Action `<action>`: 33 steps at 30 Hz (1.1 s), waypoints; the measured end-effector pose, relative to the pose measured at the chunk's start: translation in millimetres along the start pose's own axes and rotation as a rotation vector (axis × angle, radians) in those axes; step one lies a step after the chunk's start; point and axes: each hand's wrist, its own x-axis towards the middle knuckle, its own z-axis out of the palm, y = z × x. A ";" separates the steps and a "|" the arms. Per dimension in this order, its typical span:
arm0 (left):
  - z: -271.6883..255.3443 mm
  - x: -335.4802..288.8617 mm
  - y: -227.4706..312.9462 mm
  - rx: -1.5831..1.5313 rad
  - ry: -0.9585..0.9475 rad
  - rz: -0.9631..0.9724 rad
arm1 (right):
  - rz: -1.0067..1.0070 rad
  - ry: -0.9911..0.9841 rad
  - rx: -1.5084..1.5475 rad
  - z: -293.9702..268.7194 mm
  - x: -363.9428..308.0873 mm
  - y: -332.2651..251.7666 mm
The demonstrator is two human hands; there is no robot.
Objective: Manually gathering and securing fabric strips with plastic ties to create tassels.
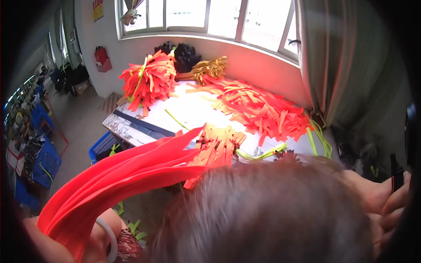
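At the lower left, a long bunch of red fabric strips [118, 175] curves up from my left hand [33, 239], which is closed around its lower part. A pale bangle [108, 236] is on that arm. The bunch's far ends reach over the table beside a pile of shorter orange-red strips [219, 144] with dark ends. By the right rim, my right hand [390, 210] has its fingers curled around a narrow black thing [397, 175] with a small red mark; I cannot tell its kind. Dark hair [263, 215] covers the middle foreground and the table's near side.
On the white table [175, 115], a tied red bundle [151, 79] stands at the back left. Brown strips [210, 68], black bundles [186, 57] and a broad red heap [263, 105] lie behind. Yellow-green ties [322, 142] hang right. A blue crate [101, 146] sits left.
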 end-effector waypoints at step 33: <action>190.4 -67.3 -53.0 0.027 -0.096 -1.010 | 1.310 -0.303 0.407 474.6 -86.3 53.3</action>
